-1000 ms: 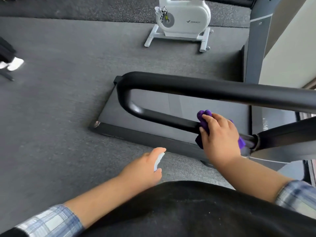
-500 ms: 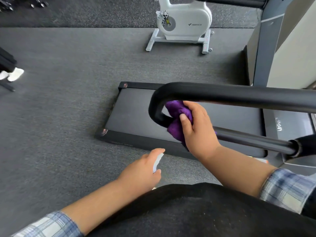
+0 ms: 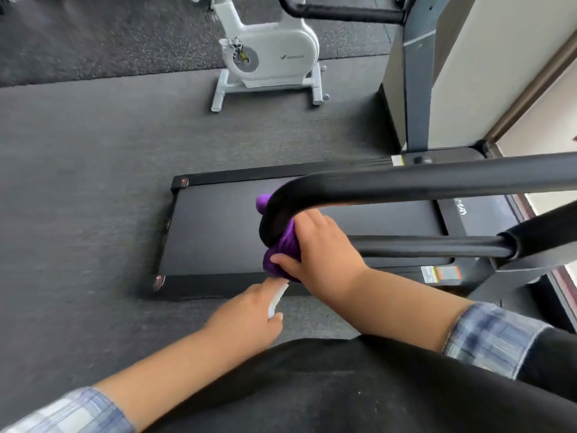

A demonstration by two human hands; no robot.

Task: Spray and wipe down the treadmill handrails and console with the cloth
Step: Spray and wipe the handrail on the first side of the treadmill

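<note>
The purple cloth (image 3: 282,250) is bunched around the curved end of the black handrail (image 3: 437,179), at the bend where the upper bar turns down into the lower bar; a small tuft of it shows on the far side of the bend. The right hand (image 3: 321,251) is closed on the cloth, thumb under it and fingers over the rail, pressing it against the bend. The left hand (image 3: 249,317) sits lower, just beside the right wrist, closed around a white spray bottle (image 3: 276,303), of which only a narrow strip shows between the fingers. Both forearms come out of plaid sleeves. Below the rail lies the treadmill deck (image 3: 218,232) on the dark gym floor (image 3: 78,182). A white exercise bike (image 3: 268,54) stands well beyond the deck's far edge.
</note>
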